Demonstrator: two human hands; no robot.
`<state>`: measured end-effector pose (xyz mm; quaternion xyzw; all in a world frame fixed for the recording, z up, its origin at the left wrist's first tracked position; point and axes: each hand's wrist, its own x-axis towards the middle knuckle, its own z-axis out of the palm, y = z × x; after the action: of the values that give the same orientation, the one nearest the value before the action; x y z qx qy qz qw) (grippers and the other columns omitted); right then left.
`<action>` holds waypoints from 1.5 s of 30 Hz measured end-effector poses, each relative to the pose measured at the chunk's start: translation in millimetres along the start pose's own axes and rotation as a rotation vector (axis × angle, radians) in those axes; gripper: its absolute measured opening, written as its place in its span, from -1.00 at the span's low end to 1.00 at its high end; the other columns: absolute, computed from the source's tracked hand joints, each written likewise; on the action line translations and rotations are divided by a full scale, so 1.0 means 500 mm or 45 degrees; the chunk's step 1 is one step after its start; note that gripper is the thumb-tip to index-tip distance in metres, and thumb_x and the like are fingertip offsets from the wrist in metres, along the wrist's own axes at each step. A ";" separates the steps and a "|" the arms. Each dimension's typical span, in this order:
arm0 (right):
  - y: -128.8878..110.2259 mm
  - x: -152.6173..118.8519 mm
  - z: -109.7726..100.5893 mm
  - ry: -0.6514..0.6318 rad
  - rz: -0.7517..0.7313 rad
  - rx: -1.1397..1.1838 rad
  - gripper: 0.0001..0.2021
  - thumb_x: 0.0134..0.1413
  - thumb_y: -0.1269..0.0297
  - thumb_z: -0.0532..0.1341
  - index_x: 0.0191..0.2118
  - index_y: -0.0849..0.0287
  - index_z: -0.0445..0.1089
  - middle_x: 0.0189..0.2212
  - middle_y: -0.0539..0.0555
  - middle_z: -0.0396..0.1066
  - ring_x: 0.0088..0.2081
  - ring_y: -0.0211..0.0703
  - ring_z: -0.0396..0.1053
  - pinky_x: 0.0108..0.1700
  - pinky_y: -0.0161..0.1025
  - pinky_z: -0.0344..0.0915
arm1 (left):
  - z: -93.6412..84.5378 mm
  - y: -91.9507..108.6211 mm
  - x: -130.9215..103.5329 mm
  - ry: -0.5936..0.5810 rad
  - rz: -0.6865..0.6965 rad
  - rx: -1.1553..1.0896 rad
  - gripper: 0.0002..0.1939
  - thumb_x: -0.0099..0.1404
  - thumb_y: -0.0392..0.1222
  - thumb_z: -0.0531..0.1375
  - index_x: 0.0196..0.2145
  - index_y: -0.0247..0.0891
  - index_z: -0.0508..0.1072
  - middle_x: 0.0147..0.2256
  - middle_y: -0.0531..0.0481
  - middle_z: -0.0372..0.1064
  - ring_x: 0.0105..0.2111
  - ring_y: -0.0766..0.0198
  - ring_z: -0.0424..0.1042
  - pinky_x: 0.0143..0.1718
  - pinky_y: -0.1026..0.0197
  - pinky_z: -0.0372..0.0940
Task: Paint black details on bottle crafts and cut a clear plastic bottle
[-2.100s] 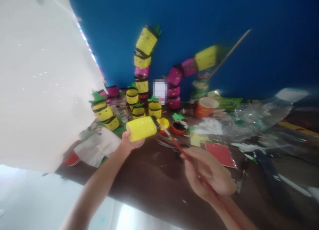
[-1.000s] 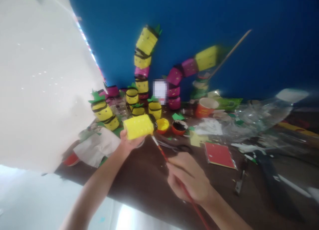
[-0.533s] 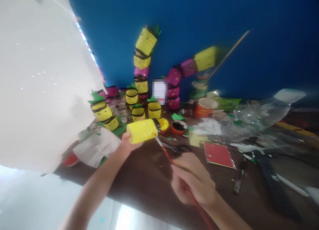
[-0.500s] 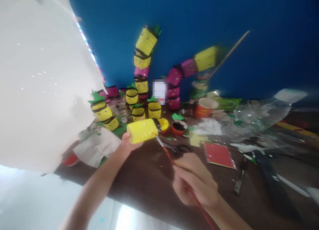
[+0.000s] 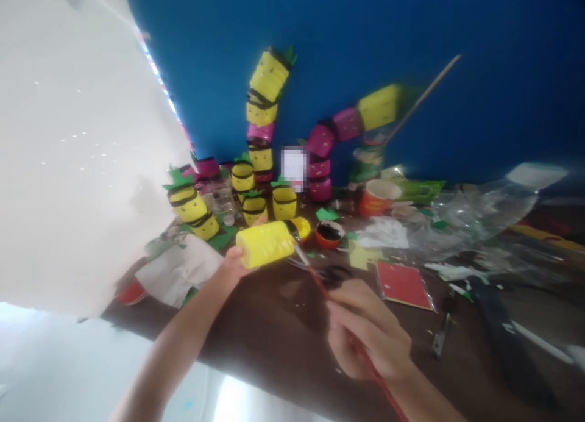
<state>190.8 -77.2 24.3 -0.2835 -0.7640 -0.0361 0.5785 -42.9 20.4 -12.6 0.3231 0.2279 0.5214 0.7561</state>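
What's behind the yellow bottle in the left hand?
Behind the yellow bottle in the left hand, a small yellow-filled dish peeks past its black end. The bottle hides the rest of the dish.

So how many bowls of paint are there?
2: the yellow paint bowl, partly behind the yellow container, and the black paint bowl beside it. Others may be hidden.

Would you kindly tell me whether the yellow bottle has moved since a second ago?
Yes, the yellow bottle has moved rightward and slightly down in view; its black end now hides more of the yellow paint bowl.
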 end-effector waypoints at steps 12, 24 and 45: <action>-0.005 0.016 -0.011 -0.005 -0.030 -0.012 -0.68 -0.14 0.64 0.17 -0.24 0.17 0.39 -0.39 0.11 0.40 -0.38 -0.14 0.39 -0.39 -0.14 0.37 | 0.021 -0.003 0.003 -0.177 0.077 0.160 -0.03 -0.20 0.18 0.34 0.16 -0.15 0.18 -0.02 -0.14 0.43 0.14 -0.17 0.26 0.09 -0.13 0.25; -0.004 0.020 -0.005 -0.004 0.007 -0.016 -0.65 -0.12 0.65 0.20 -0.17 0.22 0.38 -0.33 0.15 0.41 -0.29 -0.13 0.43 -0.29 -0.15 0.44 | 0.007 -0.010 0.002 -0.042 0.116 0.297 -0.07 -0.24 0.21 0.34 0.09 -0.15 0.27 0.01 -0.15 0.39 0.10 -0.23 0.29 0.04 -0.15 0.29; -0.010 0.035 -0.017 -0.010 0.036 0.015 -0.72 -0.13 0.63 0.16 -0.26 0.19 0.38 -0.39 0.12 0.40 -0.36 -0.13 0.40 -0.33 -0.13 0.40 | 0.005 -0.003 0.005 0.069 0.030 0.134 -0.08 -0.32 0.17 0.38 0.06 -0.06 0.32 -0.07 -0.07 0.45 0.04 -0.12 0.37 0.02 -0.08 0.29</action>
<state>192.7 -77.7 44.0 -0.2911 -0.7623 -0.0223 0.5776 -39.5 21.9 -12.0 0.3510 0.2716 0.5260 0.7255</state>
